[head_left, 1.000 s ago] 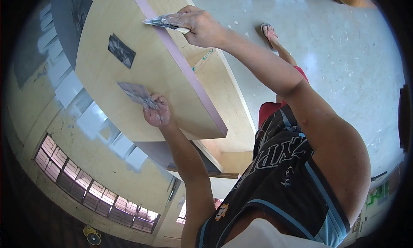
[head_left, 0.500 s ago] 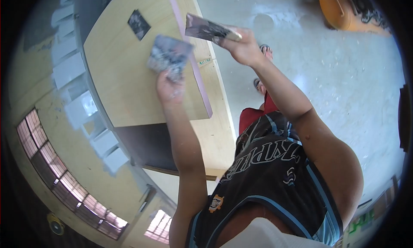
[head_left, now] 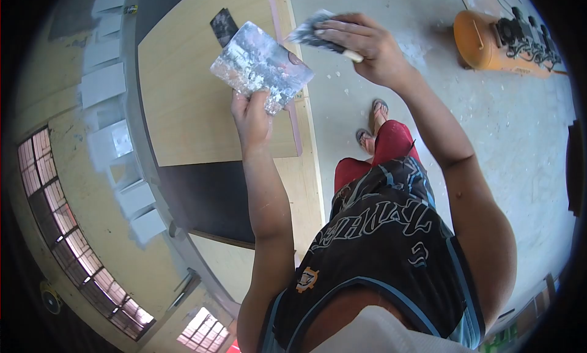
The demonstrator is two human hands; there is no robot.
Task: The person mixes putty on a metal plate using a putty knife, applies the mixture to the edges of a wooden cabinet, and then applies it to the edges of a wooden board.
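My left hand (head_left: 252,115) grips the lower edge of a flat putty-smeared plate (head_left: 260,65), held up in front of a plywood panel (head_left: 183,102). My right hand (head_left: 367,47) is closed on a putty knife (head_left: 312,33). The knife's blade tip rests at the plate's upper right corner. A pale pink filled edge (head_left: 292,117) runs down the panel's right side, just behind the plate.
A dark patch (head_left: 223,24) marks the panel's upper part. More plywood and a dark board (head_left: 211,200) lie below it. An orange machine (head_left: 489,41) stands on the dusty concrete floor at upper right. My sandalled feet (head_left: 373,123) are beside the panel.
Both hands came off the panel. The left hand raised the plate from the panel face, and the right hand drew the knife from the pink edge to the plate.
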